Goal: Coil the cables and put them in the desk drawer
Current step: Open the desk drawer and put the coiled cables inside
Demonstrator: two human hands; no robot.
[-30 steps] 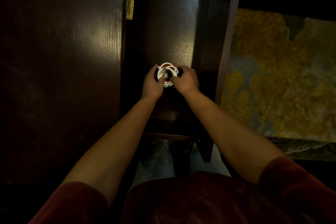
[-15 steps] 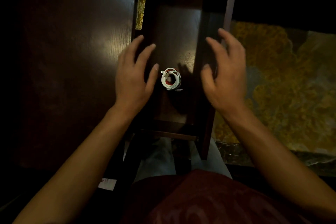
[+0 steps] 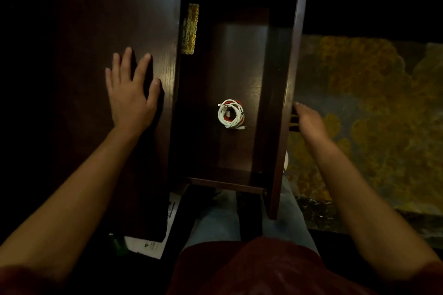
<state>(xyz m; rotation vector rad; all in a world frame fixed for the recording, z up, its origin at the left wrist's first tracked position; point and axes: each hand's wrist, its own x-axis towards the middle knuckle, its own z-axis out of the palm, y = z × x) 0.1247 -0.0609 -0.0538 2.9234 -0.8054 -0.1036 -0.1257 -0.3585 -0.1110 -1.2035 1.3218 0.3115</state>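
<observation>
- Coiled cables (image 3: pixel 230 114), white looped with red, are seen lying on the floor of the open desk drawer (image 3: pixel 239 60), near its middle, touched by neither hand.
- At 3 o'clock from the coil, the right hand (image 3: pixel 309 120) is placed at the outer face of the drawer front (image 3: pixel 286 93), fingers curled about the handle (image 3: pixel 294 122) there.
- At 9 o'clock, the left hand (image 3: pixel 130 93) is laid flat on the dark desk top (image 3: pixel 84 55), fingers spread and holding nothing.
- Farther off, at 11 o'clock, a gold patterned strip (image 3: pixel 190 29) is seen along the drawer's left edge.
</observation>
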